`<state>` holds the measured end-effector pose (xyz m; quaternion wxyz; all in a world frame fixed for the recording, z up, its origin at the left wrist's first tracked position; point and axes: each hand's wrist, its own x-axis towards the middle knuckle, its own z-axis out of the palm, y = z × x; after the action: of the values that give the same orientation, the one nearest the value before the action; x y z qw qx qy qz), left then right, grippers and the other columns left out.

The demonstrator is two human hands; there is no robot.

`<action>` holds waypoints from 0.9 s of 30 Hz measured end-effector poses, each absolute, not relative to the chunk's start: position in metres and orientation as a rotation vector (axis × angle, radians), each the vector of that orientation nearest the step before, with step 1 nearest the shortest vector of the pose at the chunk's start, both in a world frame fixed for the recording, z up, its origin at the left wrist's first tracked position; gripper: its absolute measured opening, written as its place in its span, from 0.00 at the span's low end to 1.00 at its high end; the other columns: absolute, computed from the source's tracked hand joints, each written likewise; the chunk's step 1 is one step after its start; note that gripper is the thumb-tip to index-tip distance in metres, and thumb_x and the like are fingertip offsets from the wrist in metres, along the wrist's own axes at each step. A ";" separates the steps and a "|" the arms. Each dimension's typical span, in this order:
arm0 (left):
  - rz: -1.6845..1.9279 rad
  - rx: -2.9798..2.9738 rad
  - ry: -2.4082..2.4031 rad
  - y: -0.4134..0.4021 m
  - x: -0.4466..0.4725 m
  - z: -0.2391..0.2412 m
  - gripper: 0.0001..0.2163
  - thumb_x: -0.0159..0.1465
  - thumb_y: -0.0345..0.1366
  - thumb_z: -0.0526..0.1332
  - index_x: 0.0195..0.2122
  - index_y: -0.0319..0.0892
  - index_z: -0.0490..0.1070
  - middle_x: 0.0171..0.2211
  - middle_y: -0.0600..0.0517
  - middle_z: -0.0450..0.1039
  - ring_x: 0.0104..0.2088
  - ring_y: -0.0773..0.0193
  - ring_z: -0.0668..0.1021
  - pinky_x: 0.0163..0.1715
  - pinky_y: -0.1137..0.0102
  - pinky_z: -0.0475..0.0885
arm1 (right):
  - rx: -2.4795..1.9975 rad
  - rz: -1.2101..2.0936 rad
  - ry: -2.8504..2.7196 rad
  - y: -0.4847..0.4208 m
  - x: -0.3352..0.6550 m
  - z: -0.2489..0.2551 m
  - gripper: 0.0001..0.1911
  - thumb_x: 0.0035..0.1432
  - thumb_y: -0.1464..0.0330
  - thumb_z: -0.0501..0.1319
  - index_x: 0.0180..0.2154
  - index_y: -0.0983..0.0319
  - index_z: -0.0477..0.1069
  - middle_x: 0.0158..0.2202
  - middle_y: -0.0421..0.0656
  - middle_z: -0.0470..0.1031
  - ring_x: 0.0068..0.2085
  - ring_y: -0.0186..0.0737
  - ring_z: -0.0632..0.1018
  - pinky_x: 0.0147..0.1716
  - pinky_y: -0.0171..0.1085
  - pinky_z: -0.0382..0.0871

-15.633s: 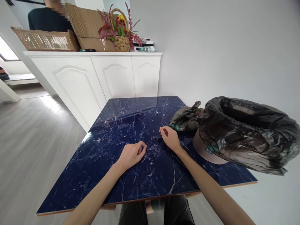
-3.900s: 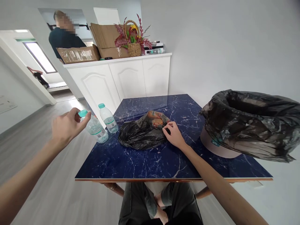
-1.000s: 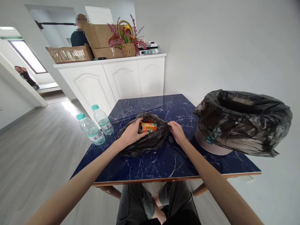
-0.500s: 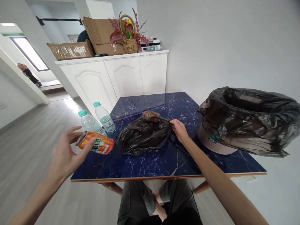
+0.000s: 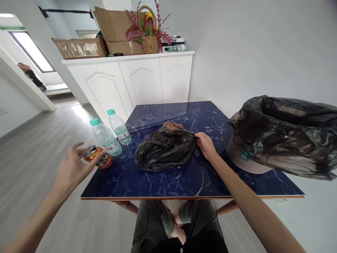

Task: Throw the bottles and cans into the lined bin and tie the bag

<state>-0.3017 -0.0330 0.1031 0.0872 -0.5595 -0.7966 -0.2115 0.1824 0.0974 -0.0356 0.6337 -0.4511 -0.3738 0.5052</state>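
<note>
My left hand (image 5: 71, 168) is around an opened orange drink can (image 5: 105, 161), thumb along its front and the other fingers partly hidden behind. The can stands on the left part of the dark blue table, its top toward me. Two water bottles with teal caps, a nearer bottle (image 5: 106, 137) and a farther bottle (image 5: 119, 127), stand just beyond it. My right hand (image 5: 206, 144) pinches the right edge of a crumpled black plastic bag (image 5: 163, 151) lying mid-table. An orange item (image 5: 171, 125), perhaps another can, shows at the bag's back edge, partly covered.
At the right of the table (image 5: 168, 188) stands a pale bin (image 5: 246, 165) lined with a large black bag (image 5: 284, 137) that overhangs its rim. Behind the table, a white cabinet (image 5: 142, 82) carries cardboard boxes (image 5: 79, 48) and a flower basket (image 5: 150, 44).
My left hand has brought the can from tilted sideways to upright on the table, slightly leftward. My right hand keeps its pinch on the bag. The whole view has shifted a little.
</note>
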 end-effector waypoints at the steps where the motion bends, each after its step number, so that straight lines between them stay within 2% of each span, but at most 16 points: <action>1: -0.633 -1.660 -2.389 -0.031 -0.302 0.103 0.44 0.61 0.67 0.62 0.70 0.43 0.59 0.56 0.41 0.81 0.55 0.38 0.84 0.47 0.53 0.80 | -1.030 1.155 -0.857 0.098 0.182 -0.036 0.14 0.47 0.57 0.74 0.26 0.55 0.72 0.27 0.37 0.75 0.31 0.41 0.74 0.32 0.39 0.68; 6: -0.666 -1.668 -2.382 -0.026 -0.298 0.102 0.46 0.59 0.68 0.62 0.70 0.41 0.59 0.59 0.37 0.79 0.58 0.36 0.82 0.53 0.49 0.80 | -1.023 1.160 -0.860 0.098 0.182 -0.036 0.13 0.46 0.57 0.74 0.26 0.55 0.73 0.28 0.37 0.75 0.32 0.40 0.74 0.33 0.39 0.69; 15: -0.629 -1.717 -2.339 -0.018 -0.292 0.097 0.44 0.63 0.64 0.64 0.71 0.41 0.57 0.59 0.38 0.79 0.56 0.36 0.83 0.49 0.52 0.80 | -1.028 1.166 -0.864 0.097 0.182 -0.036 0.14 0.47 0.56 0.74 0.26 0.55 0.72 0.28 0.37 0.75 0.32 0.40 0.74 0.34 0.39 0.68; 18: -0.780 -1.721 -2.146 -0.019 -0.291 0.092 0.46 0.62 0.61 0.67 0.71 0.35 0.57 0.62 0.33 0.74 0.60 0.35 0.79 0.56 0.48 0.78 | -1.031 1.166 -0.868 0.097 0.181 -0.035 0.14 0.48 0.56 0.73 0.27 0.55 0.72 0.27 0.37 0.74 0.32 0.41 0.74 0.33 0.40 0.68; 19: -0.879 -1.686 -2.030 -0.021 -0.287 0.089 0.44 0.62 0.60 0.67 0.69 0.34 0.58 0.63 0.31 0.72 0.63 0.35 0.77 0.59 0.47 0.76 | -1.032 1.166 -0.870 0.096 0.181 -0.034 0.14 0.48 0.56 0.73 0.27 0.55 0.72 0.27 0.37 0.74 0.31 0.41 0.74 0.33 0.40 0.68; 21: -1.049 -1.672 -1.789 -0.027 -0.272 0.084 0.33 0.66 0.55 0.65 0.63 0.35 0.64 0.62 0.31 0.71 0.66 0.38 0.74 0.64 0.47 0.73 | -1.032 1.166 -0.874 0.096 0.180 -0.034 0.14 0.48 0.56 0.73 0.26 0.55 0.72 0.27 0.37 0.73 0.31 0.41 0.73 0.33 0.40 0.67; 24: -1.017 -2.188 -1.541 -0.037 -0.230 0.079 0.13 0.74 0.44 0.58 0.55 0.44 0.70 0.53 0.40 0.77 0.59 0.48 0.79 0.63 0.52 0.74 | -1.026 1.168 -0.875 0.095 0.179 -0.033 0.14 0.48 0.56 0.74 0.26 0.55 0.73 0.27 0.37 0.74 0.31 0.40 0.73 0.32 0.39 0.67; 27: -0.745 -2.836 -1.318 -0.036 -0.177 0.074 0.15 0.78 0.40 0.54 0.62 0.47 0.69 0.63 0.42 0.75 0.65 0.52 0.76 0.68 0.54 0.72 | -1.010 1.174 -0.869 0.093 0.179 -0.031 0.14 0.48 0.56 0.74 0.27 0.55 0.73 0.28 0.37 0.75 0.32 0.41 0.73 0.32 0.39 0.68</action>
<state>-0.1767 -0.0361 0.0739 -0.0366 -0.8815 -0.4098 -0.2315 0.1792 0.0929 -0.0312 0.6309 -0.4412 -0.3798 0.5128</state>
